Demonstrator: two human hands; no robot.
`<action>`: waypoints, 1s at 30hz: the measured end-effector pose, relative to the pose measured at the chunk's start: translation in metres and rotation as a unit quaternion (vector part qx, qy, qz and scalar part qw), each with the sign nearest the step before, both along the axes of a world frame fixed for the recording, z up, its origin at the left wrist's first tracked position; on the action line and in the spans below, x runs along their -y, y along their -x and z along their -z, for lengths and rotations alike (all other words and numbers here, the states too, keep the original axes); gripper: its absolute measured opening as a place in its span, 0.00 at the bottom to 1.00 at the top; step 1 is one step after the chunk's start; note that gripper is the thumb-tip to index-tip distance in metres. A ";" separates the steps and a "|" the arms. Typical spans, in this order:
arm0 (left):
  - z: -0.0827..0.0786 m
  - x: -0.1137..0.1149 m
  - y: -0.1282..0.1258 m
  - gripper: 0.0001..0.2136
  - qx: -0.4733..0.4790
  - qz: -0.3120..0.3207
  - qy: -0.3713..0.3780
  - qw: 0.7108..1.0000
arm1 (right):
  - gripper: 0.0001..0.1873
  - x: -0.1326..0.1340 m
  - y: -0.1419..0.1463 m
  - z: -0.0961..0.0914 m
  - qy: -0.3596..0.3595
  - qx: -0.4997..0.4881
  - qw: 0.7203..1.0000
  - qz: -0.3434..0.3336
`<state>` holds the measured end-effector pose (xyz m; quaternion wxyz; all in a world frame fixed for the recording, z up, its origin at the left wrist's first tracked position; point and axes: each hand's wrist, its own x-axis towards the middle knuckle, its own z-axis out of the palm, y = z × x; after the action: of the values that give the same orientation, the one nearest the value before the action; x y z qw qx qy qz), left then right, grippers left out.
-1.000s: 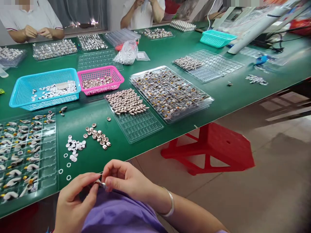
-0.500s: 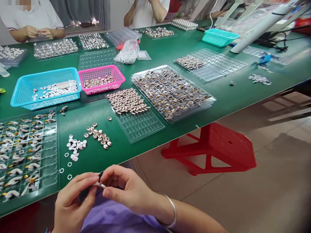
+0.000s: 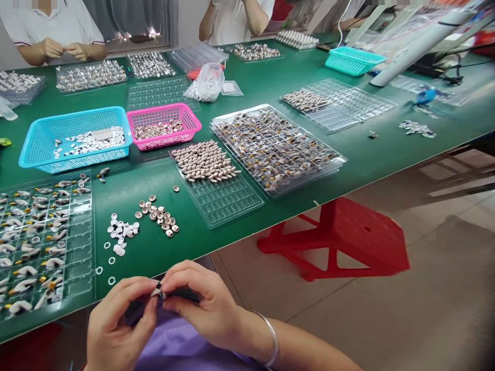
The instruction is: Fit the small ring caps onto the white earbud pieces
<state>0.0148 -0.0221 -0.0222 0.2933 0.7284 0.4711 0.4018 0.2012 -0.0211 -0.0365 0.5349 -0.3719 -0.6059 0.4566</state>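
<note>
- 2 hands meet at the table edge [image 3: 232, 234].
- Left hand [image 3: 116, 324] and right hand [image 3: 201, 304], fingers curled, pinch 1 small part [image 3: 158, 291] between their fingertips.

Bright, even light covers the green desk [image 3: 386, 149], leaving only soft, faint shadows. Clear trays [image 3: 348, 105] carry pale glare. The far right corner is washed out and smeared; the small part [image 3: 159, 291] held at the bottom edge sits shaded, too tiny to resolve
</note>
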 end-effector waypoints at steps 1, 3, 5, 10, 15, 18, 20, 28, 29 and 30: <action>-0.001 0.000 -0.001 0.12 -0.007 -0.001 -0.001 1.000 | 0.05 0.001 0.000 0.000 -0.013 0.010 1.000 0.005; -0.004 0.000 -0.004 0.10 -0.019 -0.002 -0.008 1.000 | 0.05 0.002 0.000 0.000 -0.039 0.027 0.999 0.014; -0.007 -0.001 -0.006 0.09 -0.023 -0.004 -0.011 1.000 | 0.06 0.003 -0.001 0.000 -0.060 0.039 0.997 0.022; -0.013 -0.002 -0.005 0.09 -0.016 0.010 0.018 1.000 | 0.06 0.002 -0.003 0.002 -0.053 0.031 0.997 0.037; -0.013 -0.002 -0.005 0.12 0.030 0.024 0.095 0.995 | 0.08 0.001 -0.002 0.006 -0.051 0.002 0.998 0.043; -0.012 -0.002 -0.009 0.09 0.109 -0.005 0.182 0.977 | 0.10 0.001 -0.001 0.007 -0.048 -0.006 0.998 0.040; -0.012 -0.002 -0.011 0.07 0.168 -0.027 0.249 0.953 | 0.10 0.001 -0.001 0.008 -0.039 -0.010 0.999 0.034; -0.001 0.006 -0.013 0.06 0.230 -0.068 0.302 0.922 | 0.11 0.003 -0.001 0.007 -0.082 0.008 0.995 0.049; 0.000 0.008 -0.013 0.06 0.230 -0.075 0.310 0.919 | 0.12 0.003 -0.001 0.007 -0.098 0.018 0.994 0.055; 0.000 0.009 -0.014 0.07 0.231 -0.079 0.321 0.915 | 0.12 0.004 -0.001 0.007 -0.114 0.027 0.991 0.061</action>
<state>0.0283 -0.0311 -0.0224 0.5793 0.4424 0.5502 0.4074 0.2020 -0.0246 -0.0433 0.5841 -0.3572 -0.6443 0.3408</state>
